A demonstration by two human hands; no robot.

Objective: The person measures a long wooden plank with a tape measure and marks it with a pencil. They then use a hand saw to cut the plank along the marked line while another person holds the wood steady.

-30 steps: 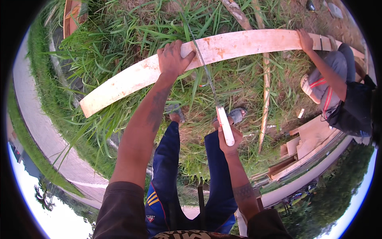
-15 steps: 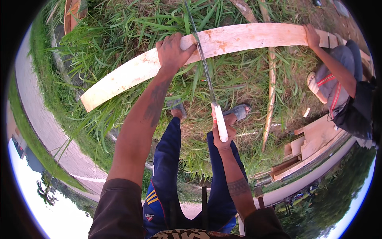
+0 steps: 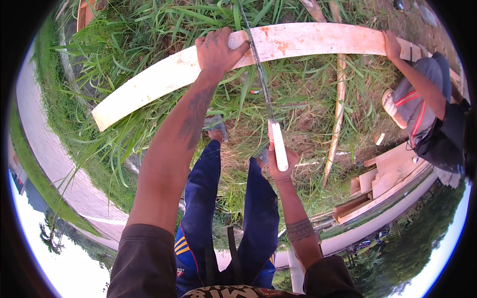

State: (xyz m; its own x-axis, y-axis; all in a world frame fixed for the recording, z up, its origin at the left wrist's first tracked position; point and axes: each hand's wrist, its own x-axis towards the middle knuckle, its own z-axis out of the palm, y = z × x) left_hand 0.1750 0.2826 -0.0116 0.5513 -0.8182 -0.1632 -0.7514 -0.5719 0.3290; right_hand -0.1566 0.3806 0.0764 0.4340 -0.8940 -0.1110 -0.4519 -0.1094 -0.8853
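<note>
A long pale wooden board (image 3: 318, 39) lies crosswise in front of me, and the fisheye lens bends it into an arc. My left hand (image 3: 216, 53) is clamped over it, fingers over the far edge and thumb pointing right, close beside the saw blade. In my right hand (image 3: 288, 163) is the white handle of a handsaw (image 3: 262, 79), held low and nearer to me. Its dark, narrow blade runs away from me across the board, just right of my left thumb. At the board's right part, a co-worker's hand (image 3: 391, 44) holds it.
The co-worker (image 3: 430, 97) crouches at the right. Long grass (image 3: 164, 30) grows beneath and around the board. A wooden pole (image 3: 340, 99) lies on the ground right of the saw. Several wood offcuts (image 3: 390, 171) are piled at the lower right. A paved path (image 3: 44, 134) curves along the left.
The saw handle and my right hand sit slightly farther forward. In view, the board has shifted a little up and left. My right leg has moved inward, its foot now mostly hidden.
</note>
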